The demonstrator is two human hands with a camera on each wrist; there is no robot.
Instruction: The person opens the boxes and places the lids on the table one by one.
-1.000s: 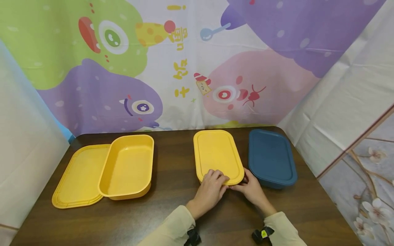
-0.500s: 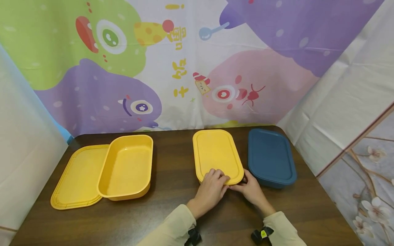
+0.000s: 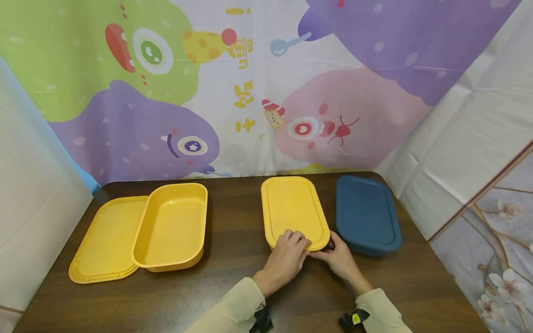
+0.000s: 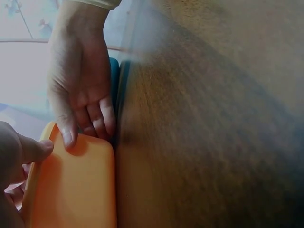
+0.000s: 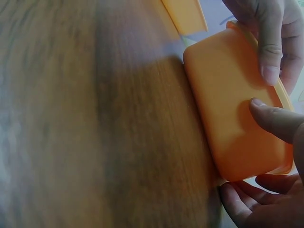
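A yellow lidded food container [image 3: 271, 248] stands right of the middle of the table, its yellow lid [image 3: 293, 203] lying over the top. At the near edge my left hand [image 3: 285, 259] pinches the lid, fingers bent over the top and thumb at the rim. My right hand [image 3: 341, 259] holds the near right corner of the container. In the right wrist view its thumb [image 5: 273, 118] presses the front wall while the fingers [image 5: 242, 202] reach round the side. A strip of lid rim [image 5: 284, 97] shows near both thumbs there.
Close on the right stands a blue container with a blue lid [image 3: 366, 212]. To the left, an uncovered yellow container [image 3: 172, 226] overlaps a loose yellow lid [image 3: 108, 240] on the dark wooden table [image 3: 233, 222]. A printed cloth [image 3: 250, 152] hangs behind the far edge.
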